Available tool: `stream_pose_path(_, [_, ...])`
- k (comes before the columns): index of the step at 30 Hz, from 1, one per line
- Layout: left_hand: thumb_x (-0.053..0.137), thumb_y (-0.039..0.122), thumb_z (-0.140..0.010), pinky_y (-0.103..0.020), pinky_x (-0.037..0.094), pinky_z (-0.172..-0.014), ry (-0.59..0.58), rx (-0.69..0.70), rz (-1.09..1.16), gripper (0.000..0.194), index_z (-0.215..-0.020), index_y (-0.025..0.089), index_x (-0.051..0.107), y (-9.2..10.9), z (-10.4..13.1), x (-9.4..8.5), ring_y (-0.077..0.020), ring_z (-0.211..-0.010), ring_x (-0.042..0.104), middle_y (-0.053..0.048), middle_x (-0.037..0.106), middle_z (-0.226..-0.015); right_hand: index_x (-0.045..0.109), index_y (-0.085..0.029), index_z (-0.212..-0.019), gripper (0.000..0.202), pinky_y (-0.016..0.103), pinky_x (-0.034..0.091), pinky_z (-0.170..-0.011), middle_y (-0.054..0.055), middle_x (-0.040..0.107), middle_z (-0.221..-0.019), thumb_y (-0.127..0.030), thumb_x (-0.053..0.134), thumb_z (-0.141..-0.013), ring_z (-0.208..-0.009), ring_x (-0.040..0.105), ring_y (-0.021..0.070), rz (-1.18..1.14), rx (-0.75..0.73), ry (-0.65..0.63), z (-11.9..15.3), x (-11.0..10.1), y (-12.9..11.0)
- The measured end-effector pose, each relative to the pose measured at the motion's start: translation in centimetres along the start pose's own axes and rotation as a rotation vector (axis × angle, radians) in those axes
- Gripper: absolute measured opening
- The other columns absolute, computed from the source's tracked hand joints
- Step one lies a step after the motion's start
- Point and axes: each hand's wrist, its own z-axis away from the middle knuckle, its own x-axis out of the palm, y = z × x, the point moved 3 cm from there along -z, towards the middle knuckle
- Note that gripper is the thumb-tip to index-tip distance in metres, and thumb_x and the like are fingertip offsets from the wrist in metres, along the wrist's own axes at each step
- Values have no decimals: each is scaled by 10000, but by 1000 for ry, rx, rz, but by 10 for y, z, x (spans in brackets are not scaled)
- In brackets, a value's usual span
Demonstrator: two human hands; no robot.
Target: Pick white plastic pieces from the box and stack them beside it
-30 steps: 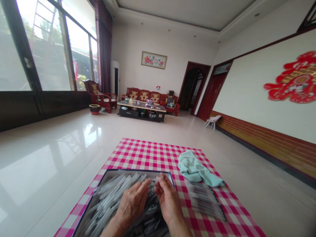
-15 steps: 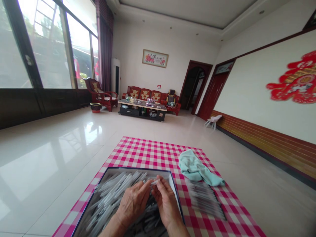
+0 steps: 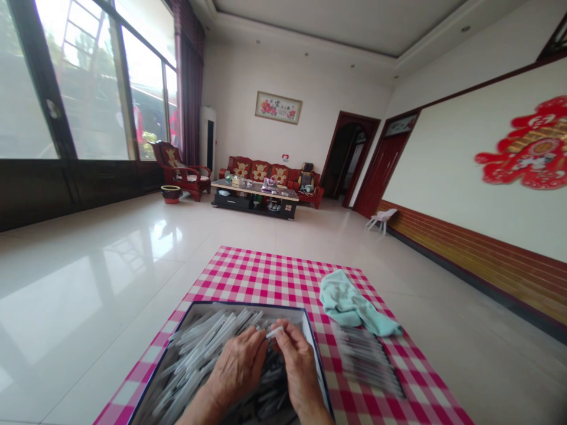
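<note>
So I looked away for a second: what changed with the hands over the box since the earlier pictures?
Both hands drew together: the left hand and right hand now pinch one small clear tube between their fingertips, a little nearer the person. The box of tubes, the teal cloth, the row of tubes on the right and the checked cloth stayed put.

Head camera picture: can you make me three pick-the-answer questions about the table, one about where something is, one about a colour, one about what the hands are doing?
1. Where does the cloth lie?
A. right of the box
B. inside the box
C. on the floor

2. What colour is the checked tablecloth?
A. blue and white
B. pink and white
C. green

3. What are the hands doing?
A. resting flat on the tablecloth
B. pinching one small clear piece together
C. holding the cloth

Answers:
1 A, the cloth sits beside the box.
2 B, the tablecloth shows it.
3 B, left hand and right hand meet on the small clear piece.
</note>
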Motion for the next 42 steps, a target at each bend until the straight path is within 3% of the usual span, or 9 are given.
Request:
stream_pose_path(12, [310,176,-988,-273,410,-512,18,77,-164,294,-795,194,531,4,1,1,-162,-570,579,-24,579,-690,741,-189,-912,320,318,532,-780,37,722,-855,-420,772,-693,-837,650,225,-63,62,25,-1,3,1])
stream_pose_path(17, [307,170,-982,-277,399,-489,76,90,-236,295,-778,206,517,9,1,0,-161,-545,570,-14,575,-664,741,-178,-904,331,307,538,-741,44,720,-856,-415,788,-678,-805,646,214,-110,99,31,-1,2,5])
stream_pose_path(36, [295,179,-994,-266,421,-480,119,130,-299,338,-753,214,530,10,1,3,-156,-527,576,-9,585,-647,717,-176,-884,321,260,515,-686,16,714,-830,-392,816,-668,-751,628,167,-159,129,8,1,5,2])
stream_pose_path(38, [311,202,-995,-267,441,-501,139,121,-305,311,-796,209,549,9,1,4,-164,-564,597,-20,604,-679,710,-175,-885,314,263,518,-695,16,712,-825,-384,814,-674,-744,632,166,-179,109,13,-1,4,0])
stream_pose_path(42, [389,267,-980,-307,501,-627,222,66,-327,220,-1071,167,563,4,1,3,-208,-726,644,-67,647,-817,700,-182,-889,371,264,524,-657,10,706,-793,-422,829,-637,-683,631,163,-197,56,121,-10,-10,-10])
